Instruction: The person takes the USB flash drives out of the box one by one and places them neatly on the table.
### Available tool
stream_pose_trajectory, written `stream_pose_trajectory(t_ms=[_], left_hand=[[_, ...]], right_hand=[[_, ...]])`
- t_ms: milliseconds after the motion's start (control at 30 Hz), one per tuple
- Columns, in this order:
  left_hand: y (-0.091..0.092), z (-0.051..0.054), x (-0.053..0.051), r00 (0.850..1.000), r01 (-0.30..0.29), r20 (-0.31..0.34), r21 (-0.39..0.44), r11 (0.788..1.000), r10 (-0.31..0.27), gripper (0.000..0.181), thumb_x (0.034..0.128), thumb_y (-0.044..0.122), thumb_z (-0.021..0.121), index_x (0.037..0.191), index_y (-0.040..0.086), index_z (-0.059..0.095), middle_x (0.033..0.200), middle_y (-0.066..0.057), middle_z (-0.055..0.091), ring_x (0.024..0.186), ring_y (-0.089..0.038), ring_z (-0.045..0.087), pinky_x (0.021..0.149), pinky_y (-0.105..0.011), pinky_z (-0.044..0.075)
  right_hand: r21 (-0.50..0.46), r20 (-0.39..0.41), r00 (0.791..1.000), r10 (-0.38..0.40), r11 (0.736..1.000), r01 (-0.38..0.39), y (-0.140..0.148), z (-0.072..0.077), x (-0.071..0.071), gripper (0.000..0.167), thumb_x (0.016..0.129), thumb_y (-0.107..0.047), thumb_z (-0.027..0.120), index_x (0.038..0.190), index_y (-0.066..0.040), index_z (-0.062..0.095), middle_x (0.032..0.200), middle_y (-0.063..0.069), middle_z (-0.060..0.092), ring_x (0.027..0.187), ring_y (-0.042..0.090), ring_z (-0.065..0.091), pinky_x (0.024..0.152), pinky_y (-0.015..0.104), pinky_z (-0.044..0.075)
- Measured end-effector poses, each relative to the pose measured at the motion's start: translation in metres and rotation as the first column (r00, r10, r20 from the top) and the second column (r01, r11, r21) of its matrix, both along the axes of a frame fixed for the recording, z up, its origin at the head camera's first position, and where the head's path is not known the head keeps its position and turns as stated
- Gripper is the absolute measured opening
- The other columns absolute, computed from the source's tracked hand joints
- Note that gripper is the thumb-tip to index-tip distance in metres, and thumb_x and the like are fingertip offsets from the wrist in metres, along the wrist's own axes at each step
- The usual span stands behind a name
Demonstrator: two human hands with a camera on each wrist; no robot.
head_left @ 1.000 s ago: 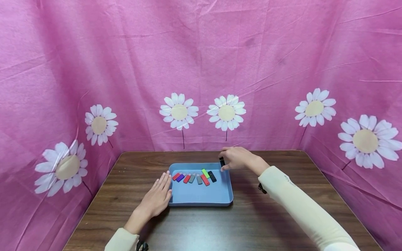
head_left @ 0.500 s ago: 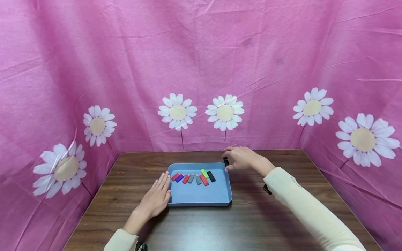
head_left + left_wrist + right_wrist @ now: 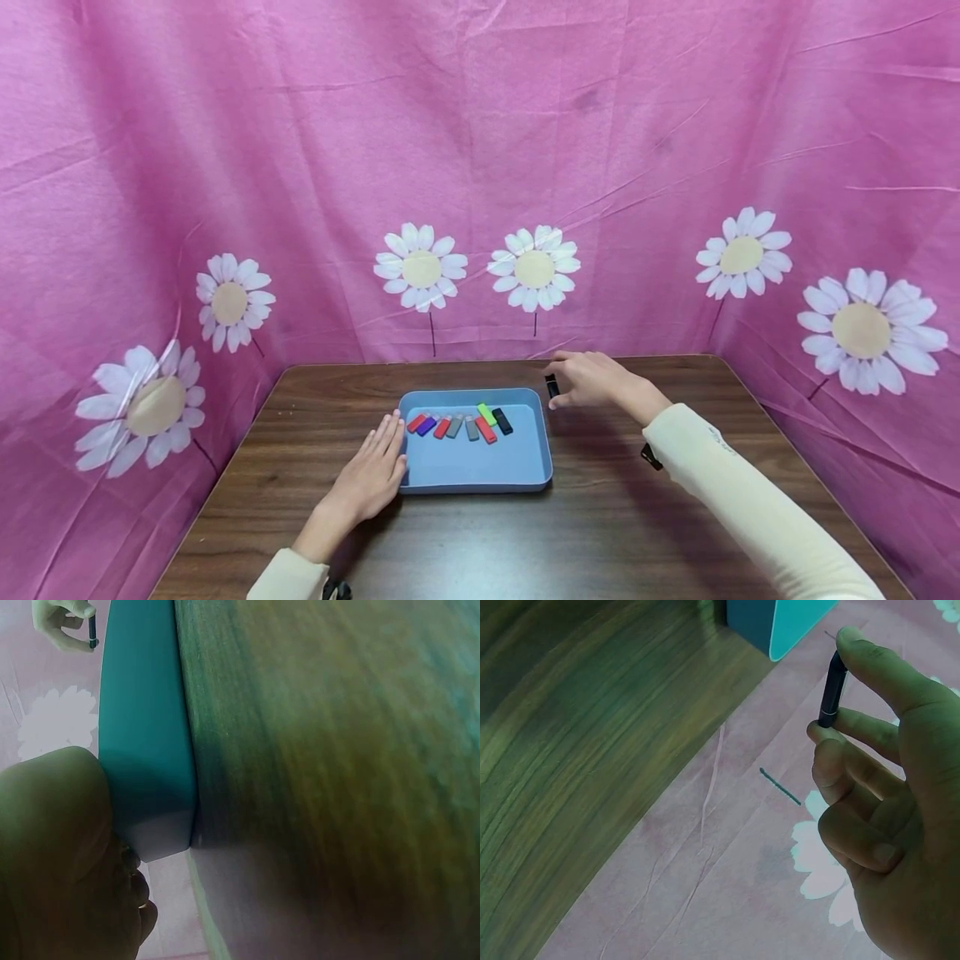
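Observation:
My right hand (image 3: 596, 379) pinches a black USB stick (image 3: 832, 690) by its two ends, between thumb and fingertips, off the right side of a blue tray (image 3: 480, 467). In the right wrist view the stick hangs in the air beside the tray's corner. My left hand (image 3: 367, 475) lies with straight fingers against the tray's left wall. In a row inside the tray lie several USB sticks: a purple one (image 3: 426, 427), a green one (image 3: 487, 415), a black one (image 3: 502, 421), plus red and grey ones.
The tray stands on a brown wooden table (image 3: 480, 550). A pink curtain (image 3: 480, 125) with white daisies hangs behind the table and along both sides. The tray's raised rim surrounds the row of sticks.
My right hand has moved right, away from the tray's far right corner, with the black USB stick in its fingers. The left hand stays against the tray.

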State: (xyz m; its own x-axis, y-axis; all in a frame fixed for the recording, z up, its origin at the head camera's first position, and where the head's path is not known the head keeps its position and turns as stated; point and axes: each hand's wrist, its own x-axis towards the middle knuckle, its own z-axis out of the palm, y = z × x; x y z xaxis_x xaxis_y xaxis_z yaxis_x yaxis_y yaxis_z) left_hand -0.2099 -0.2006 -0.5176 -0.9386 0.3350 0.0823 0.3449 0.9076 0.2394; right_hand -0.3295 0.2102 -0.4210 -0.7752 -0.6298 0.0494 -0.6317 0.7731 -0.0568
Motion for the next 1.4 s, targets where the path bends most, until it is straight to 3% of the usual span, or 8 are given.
stream_pose_trajectory(t_ms=[400, 1067, 1400], left_hand=[[0.001, 0.003, 0.003, 1.0, -0.006, 0.016, 0.01, 1.0, 0.006, 0.06, 0.114, 0.023, 0.044, 0.163, -0.008, 0.031, 0.176, -0.023, 0.022, 0.164, -0.039, 0.023, 0.134, -0.056, 0.024], [0.0, 0.002, 0.002, 1.0, 0.001, -0.008, 0.03, 1.0, -0.001, 0.059, 0.1131, 0.022, 0.045, 0.162, -0.009, 0.033, 0.175, -0.025, 0.025, 0.163, -0.041, 0.025, 0.132, -0.057, 0.027], [0.001, 0.003, 0.002, 1.0, -0.001, 0.009, 0.011, 1.0, 0.001, 0.06, 0.1138, 0.023, 0.045, 0.163, -0.009, 0.03, 0.175, -0.024, 0.023, 0.164, -0.04, 0.023, 0.133, -0.055, 0.026]], right_hand=[[-0.028, -0.025, 1.0, -0.019, 0.999, 0.019, 0.014, -0.009, -0.003, 0.059, 0.085, -0.046, 0.088, 0.132, -0.012, 0.075, 0.125, 0.007, 0.071, 0.082, 0.021, 0.07, 0.074, 0.048, 0.062], [-0.034, 0.043, 0.992, -0.122, 0.992, 0.123, 0.02, -0.029, -0.02, 0.061, 0.087, -0.042, 0.087, 0.136, -0.009, 0.072, 0.136, 0.012, 0.068, 0.102, 0.029, 0.072, 0.087, 0.056, 0.061], [-0.036, 0.071, 0.986, -0.152, 0.987, 0.155, 0.019, -0.038, -0.032, 0.062, 0.087, -0.04, 0.087, 0.137, -0.008, 0.071, 0.132, 0.012, 0.07, 0.107, 0.031, 0.071, 0.093, 0.058, 0.06]])
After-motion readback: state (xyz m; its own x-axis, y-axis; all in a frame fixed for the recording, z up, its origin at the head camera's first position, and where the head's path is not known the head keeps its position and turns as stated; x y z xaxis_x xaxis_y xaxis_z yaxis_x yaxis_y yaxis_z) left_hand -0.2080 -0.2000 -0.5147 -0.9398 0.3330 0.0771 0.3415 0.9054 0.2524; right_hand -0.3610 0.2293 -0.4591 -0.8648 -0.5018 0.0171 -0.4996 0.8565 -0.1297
